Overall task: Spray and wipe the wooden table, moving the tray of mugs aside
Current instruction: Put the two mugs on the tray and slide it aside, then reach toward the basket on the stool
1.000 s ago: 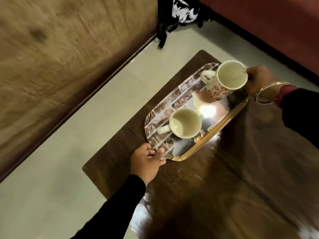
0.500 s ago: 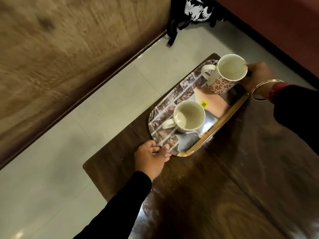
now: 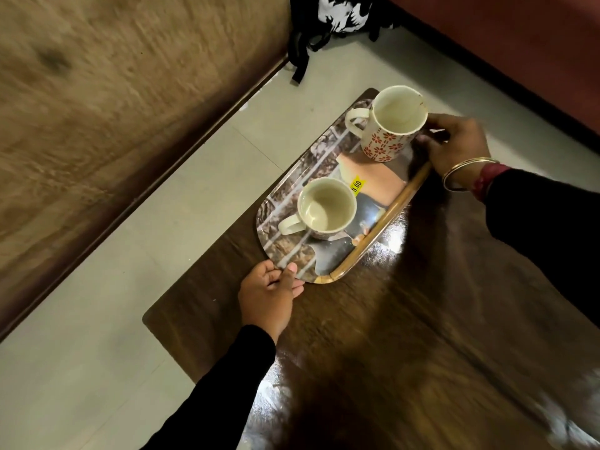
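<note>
A glossy picture-printed tray (image 3: 383,222) with a tan rim lies over the far left corner of the dark wooden table (image 3: 406,336). Two empty cream mugs stand on it: a near mug (image 3: 326,207) with its handle to the left, and a far mug (image 3: 394,123) with red flower print. My left hand (image 3: 268,295) grips the tray's near end, thumb on top. At the far end, my right hand (image 3: 454,142), with bangles on the wrist, grips the tray behind the far mug. No spray bottle or cloth is in view.
Pale tiled floor (image 3: 97,319) lies left of the table. A wooden panel wall (image 3: 97,108) runs along the left. A black-and-white bag (image 3: 337,14) sits on the floor beyond the table, and a dark red surface (image 3: 519,43) fills the upper right.
Both hands have kept hold of the tray's ends. The tray with its two mugs has shifted slightly toward the table's far left corner, and my view has moved a little.
</note>
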### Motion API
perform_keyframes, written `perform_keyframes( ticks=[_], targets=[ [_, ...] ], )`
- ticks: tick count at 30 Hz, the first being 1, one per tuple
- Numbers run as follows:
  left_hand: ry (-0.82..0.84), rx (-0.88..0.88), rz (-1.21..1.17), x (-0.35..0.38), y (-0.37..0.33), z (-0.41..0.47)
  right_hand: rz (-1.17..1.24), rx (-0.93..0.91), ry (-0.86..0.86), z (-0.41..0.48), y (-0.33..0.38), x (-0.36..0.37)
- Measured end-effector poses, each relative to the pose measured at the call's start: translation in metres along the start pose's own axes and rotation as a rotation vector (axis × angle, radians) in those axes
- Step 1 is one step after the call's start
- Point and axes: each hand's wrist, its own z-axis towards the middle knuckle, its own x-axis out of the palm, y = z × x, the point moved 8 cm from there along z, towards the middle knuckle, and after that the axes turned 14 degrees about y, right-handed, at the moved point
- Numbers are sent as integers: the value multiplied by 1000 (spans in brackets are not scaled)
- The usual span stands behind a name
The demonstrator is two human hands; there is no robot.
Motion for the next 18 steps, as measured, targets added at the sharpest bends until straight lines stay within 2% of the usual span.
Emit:
perform_keyframes(
  ticks=[5, 7, 8, 10, 11, 13, 18],
  targets=[
    [-10, 20, -3, 2, -8, -6, 95, -29, -104, -49, -5, -2],
    [-114, 36, 34, -8, -9, -17, 27, -39, -186, -84, -4, -2],
    [-210, 79, 110, -14, -12, -28, -33, -29, -210, -103, -5, 0],
    [-354, 283, 421, -16, -28, -59, -118, 6, -198, -145, -12, 12],
    [-321, 384, 608, -5, -34, -72, -149, 13, -178, -163, -14, 21],
    [-102, 463, 909, 30, -29, -89, -212, 52, -152, -199, -22, 34],
    [418, 811, 1363, 124, -4, -121, -360, 262, -194, -283, -53, 44]
  ],
)
